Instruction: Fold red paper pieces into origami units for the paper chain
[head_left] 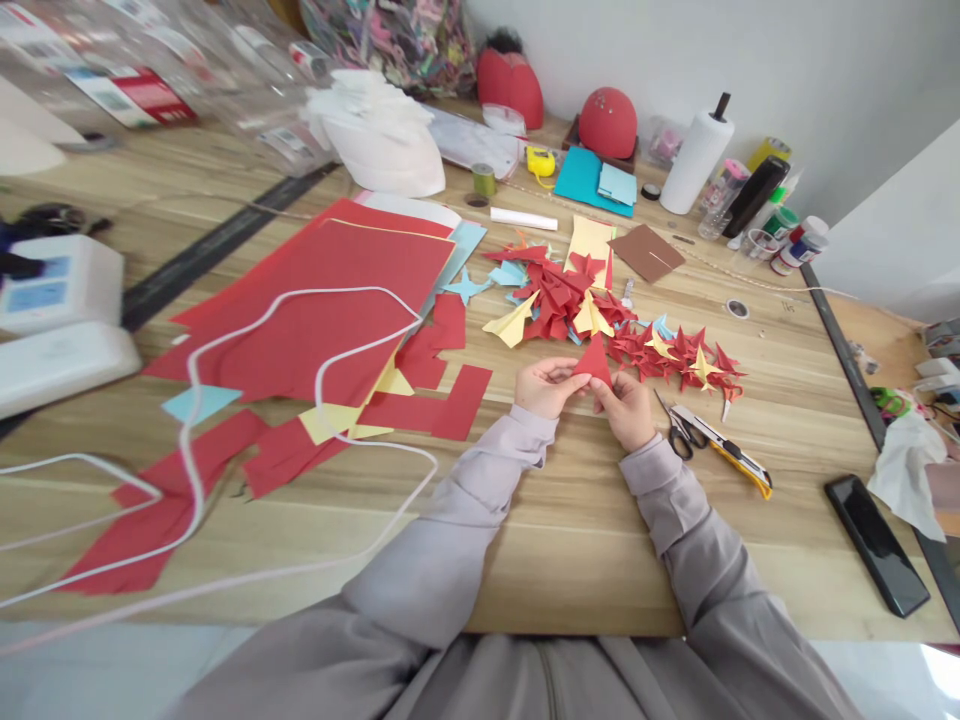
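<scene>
Red triangle (594, 362): was held up between the hands, nearer the person than the heap of paper, its point facing away from the person.
Left hand (546, 386): pinched the triangle near its left lower corner, thumb in front, fingers curled behind.
Right hand (628, 408): pinched the lower edge with its thumb; its fingertips were partly hidden behind the paper.
Step in hand: seemed to be folding, the thumbs lining up or pressing a crease; whether that fold was complete could not be told.
Next move: probably called for keeping the edges matched with one hand while the other pressed along the crease, without bending the point.
Folded pieces (555, 302): lay heaped beyond the hands, mostly red, some yellow and pale blue.
Pointed pieces (679, 355): lay in a row to the right of that heap.
Scissors (681, 442) and knife (731, 458): lay close together, just beside the right hand.
Red sheets (292, 325): lay stacked to the left, a white cord (197, 425) looping over them.
Phone (877, 545): lay near the right end of the table (585, 570).
</scene>
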